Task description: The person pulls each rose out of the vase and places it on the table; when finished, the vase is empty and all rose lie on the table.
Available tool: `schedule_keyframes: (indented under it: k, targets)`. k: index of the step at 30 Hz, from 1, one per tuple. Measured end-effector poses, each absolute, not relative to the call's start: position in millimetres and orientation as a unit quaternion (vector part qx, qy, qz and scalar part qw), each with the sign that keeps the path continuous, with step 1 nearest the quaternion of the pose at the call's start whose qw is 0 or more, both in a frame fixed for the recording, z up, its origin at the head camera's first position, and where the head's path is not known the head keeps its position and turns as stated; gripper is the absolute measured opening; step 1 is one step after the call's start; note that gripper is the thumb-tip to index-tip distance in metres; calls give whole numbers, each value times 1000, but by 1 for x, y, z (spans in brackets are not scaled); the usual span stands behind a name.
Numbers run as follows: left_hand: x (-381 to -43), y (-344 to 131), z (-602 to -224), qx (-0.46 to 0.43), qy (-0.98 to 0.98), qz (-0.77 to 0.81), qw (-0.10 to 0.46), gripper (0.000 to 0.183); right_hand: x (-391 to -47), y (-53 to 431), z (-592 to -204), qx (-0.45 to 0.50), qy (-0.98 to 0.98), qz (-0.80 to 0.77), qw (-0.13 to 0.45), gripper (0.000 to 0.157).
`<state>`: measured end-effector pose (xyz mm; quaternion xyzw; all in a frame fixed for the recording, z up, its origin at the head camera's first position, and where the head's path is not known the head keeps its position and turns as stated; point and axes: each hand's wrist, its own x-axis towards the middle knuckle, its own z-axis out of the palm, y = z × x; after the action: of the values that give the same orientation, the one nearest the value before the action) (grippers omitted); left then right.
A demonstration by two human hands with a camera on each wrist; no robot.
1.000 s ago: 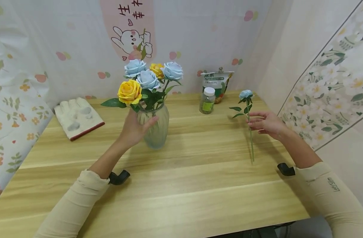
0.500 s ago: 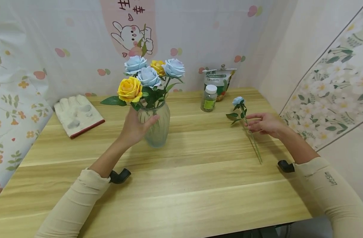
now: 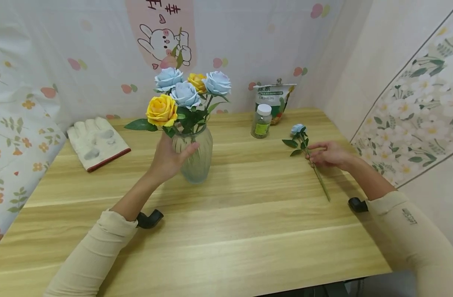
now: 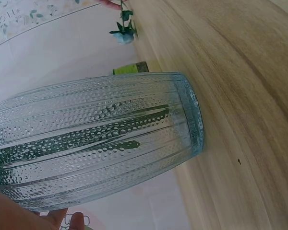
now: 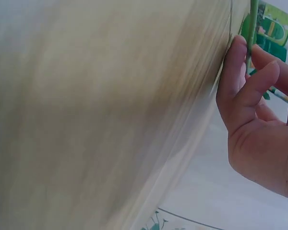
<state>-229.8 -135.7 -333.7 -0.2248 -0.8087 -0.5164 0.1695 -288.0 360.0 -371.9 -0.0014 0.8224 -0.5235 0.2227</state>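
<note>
A ribbed clear glass vase [image 3: 194,159] stands upright on the wooden table, with several blue and yellow roses [image 3: 185,95] in it. Around its upper side curls my left hand [image 3: 168,161], the thumb in front and the other fingers mostly hidden behind. The left wrist view shows the vase's textured wall [image 4: 93,139] close up. Off to the right, my right hand [image 3: 330,154] pinches the stem of a single blue rose [image 3: 298,129]. That rose slants low over the table; whether it touches the wood I cannot tell. Fingers and thumb meet at the green stem [image 5: 252,28] in the right wrist view.
White gloves [image 3: 96,144] with a red hem lie at the back left. A white-capped jar [image 3: 261,121] and a clipped pouch [image 3: 274,99] stand by the back wall. A patterned side wall [image 3: 419,107] rises close to my right hand.
The single blue rose has tipped over to the left and sunk toward the table, its stem end swinging right. My right hand has lowered slightly; my left hand stays on the vase.
</note>
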Motion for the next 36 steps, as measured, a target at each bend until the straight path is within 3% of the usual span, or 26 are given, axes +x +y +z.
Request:
schedule_keyframes:
  k: [11,19,28,36]
  targets:
    - [-235,-139,-339,-227,-809,-512,177,84,-288,362,-365,-26,881,-427,204,55]
    - [-231,-137,-337,-228,-798,-529,176,100,-281,356,-353,-41,898,-388,205,58]
    - [-205,-129,-311,-229,-798,-532,165,99,-262,318,-330,-116,962,-222,107,52]
    - [-207,-129,-316,-243,-804,-514,173,107,-250,264,-324,-188,943,-276,18,32]
